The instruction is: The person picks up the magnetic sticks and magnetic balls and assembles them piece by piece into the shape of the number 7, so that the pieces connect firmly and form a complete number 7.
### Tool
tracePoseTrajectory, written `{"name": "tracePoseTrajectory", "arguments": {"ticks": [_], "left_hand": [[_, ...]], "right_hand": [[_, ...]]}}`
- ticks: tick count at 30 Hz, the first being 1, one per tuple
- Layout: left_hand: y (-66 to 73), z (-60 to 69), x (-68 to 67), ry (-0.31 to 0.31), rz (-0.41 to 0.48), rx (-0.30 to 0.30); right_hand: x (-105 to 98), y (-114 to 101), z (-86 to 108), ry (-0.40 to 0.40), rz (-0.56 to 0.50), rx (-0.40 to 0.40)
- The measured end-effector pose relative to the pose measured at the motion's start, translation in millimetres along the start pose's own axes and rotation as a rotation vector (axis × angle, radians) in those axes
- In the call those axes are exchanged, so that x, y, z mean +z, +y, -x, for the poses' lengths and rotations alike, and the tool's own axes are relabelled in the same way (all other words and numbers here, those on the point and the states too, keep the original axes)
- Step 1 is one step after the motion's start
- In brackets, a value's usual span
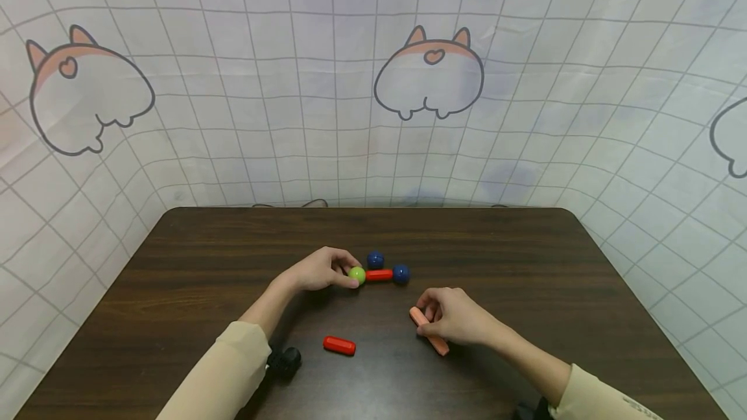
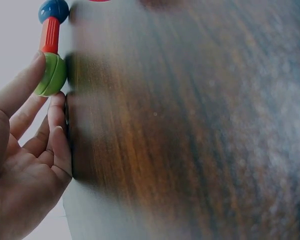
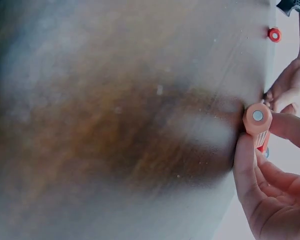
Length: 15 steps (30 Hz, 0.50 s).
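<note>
My left hand (image 1: 323,269) pinches a green ball (image 1: 357,275) between thumb and fingers at the middle of the table. The ball sits at one end of a red rod (image 1: 379,275), and a blue ball (image 1: 401,273) sits at its other end. In the left wrist view the green ball (image 2: 52,75), rod and blue ball stand in one line. My right hand (image 1: 458,317) pinches an orange rod (image 1: 428,330) low over the table or on it; I cannot tell which. A round silver disc shows in that rod's near end (image 3: 257,116) in the right wrist view.
A second blue ball (image 1: 375,260) lies just behind the joined pieces. Another red rod (image 1: 339,345) lies alone nearer the front, right of the black wrist camera (image 1: 286,363). The dark wooden table (image 1: 233,232) ends at a white gridded cloth (image 1: 280,148).
</note>
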<state>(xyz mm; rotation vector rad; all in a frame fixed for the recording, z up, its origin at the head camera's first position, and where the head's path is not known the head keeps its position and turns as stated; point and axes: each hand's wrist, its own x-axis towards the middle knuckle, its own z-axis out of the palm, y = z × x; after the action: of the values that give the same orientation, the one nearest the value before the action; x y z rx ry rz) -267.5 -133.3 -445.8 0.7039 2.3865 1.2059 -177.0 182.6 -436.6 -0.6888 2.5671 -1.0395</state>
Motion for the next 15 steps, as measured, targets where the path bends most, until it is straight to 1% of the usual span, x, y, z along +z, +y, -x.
{"name": "tracePoseTrajectory", "arguments": {"ticks": [8, 12, 15], "left_hand": [[-1.7, -0.5, -0.1, 0.0, 0.011, 0.003], [-1.5, -0.7, -0.4, 0.0, 0.01, 0.003], [-1.6, -0.7, -0.8, 0.001, 0.01, 0.003]], "right_hand": [[-1.2, -2.0, -0.5, -0.009, 0.0, 0.01], [-2.3, -2.1, -1.4, -0.027, -0.037, 0.013], [-2.5, -1.9, -2.4, -0.05, -0.094, 0.019]]}}
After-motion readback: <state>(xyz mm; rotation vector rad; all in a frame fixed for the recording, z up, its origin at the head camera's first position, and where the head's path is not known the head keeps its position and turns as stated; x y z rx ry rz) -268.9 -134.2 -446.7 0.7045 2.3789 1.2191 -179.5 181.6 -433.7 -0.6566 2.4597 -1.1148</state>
